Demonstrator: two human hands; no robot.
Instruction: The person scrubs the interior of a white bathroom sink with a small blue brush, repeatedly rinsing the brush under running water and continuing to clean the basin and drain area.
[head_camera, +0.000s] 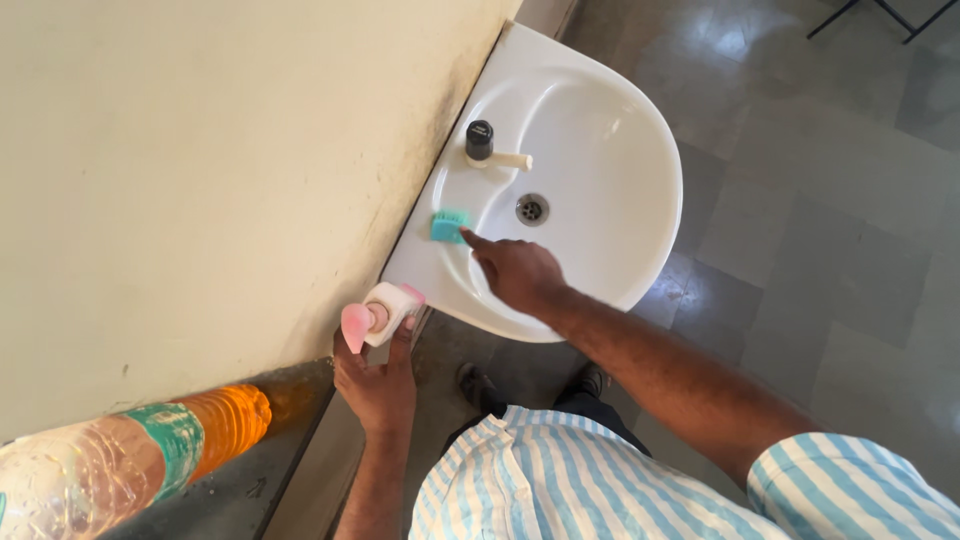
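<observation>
White glazed ceramic fills the middle of the head view: a wall-mounted washbasin (620, 130) fixed against a cream wall (200, 170). At the back of the basin, on the wall side, stands a tap (482, 145) with a black knob and a pale spout pointing toward the drain (532, 209), which sits in the bowl's centre. On the basin's rim, just on the near side of the tap, lies a small turquoise sponge (449, 226). The right hand (518, 272) reaches over the basin's near rim with the index finger stretched out, its tip touching or just beside the sponge; the other fingers are curled in and it grasps nothing. The left hand (377, 385) is off the basin's near corner, by the wall, fingers wrapped around a small white bottle with a pink pump top (378, 316), held up just beside the basin's edge. Farther from the basin along the wall, on a grey ledge, lies a clear plastic bottle of orange liquid (130, 455) with a green label. Below the basin are grey floor tiles (850, 250), the person's dark shoes (480, 385) and a blue-and-white striped shirt (600, 480).
</observation>
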